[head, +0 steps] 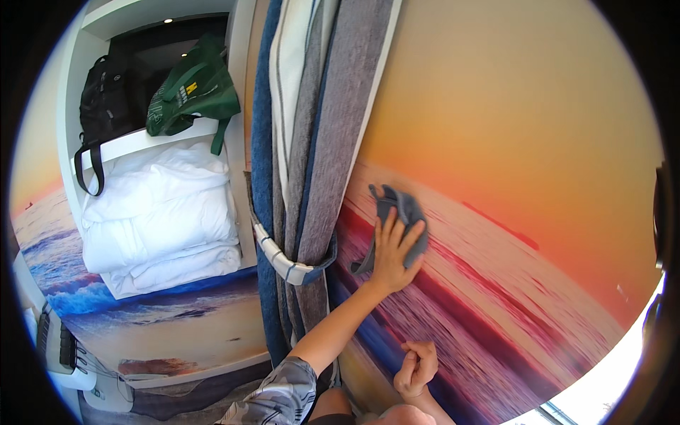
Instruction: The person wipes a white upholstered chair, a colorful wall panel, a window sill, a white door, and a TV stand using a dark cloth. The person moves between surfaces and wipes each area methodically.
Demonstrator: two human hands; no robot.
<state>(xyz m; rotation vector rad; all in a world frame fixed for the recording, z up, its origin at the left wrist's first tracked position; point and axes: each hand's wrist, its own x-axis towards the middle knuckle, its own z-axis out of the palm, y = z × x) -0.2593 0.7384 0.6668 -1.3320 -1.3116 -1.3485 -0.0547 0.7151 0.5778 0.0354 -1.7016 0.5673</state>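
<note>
My left hand (396, 252) is spread over a grey cloth (406, 210) and presses it flat against a wall. The wall carries a printed sunset seascape mural (494, 133). Folds of the cloth stick out above the fingers and to the left of the palm. Lower down, my right hand (417, 366) is held in front of the same wall with its fingers curled in. Nothing shows in it, and whether it touches the wall is not plain.
Left of the cloth hangs a striped curtain (340, 106), gathered by a tieback (281, 260). A white shelf unit (143, 146) holds a black bag (103, 98), a green bag (199, 90) and folded white bedding (159, 212). Cables (87, 361) hang at lower left.
</note>
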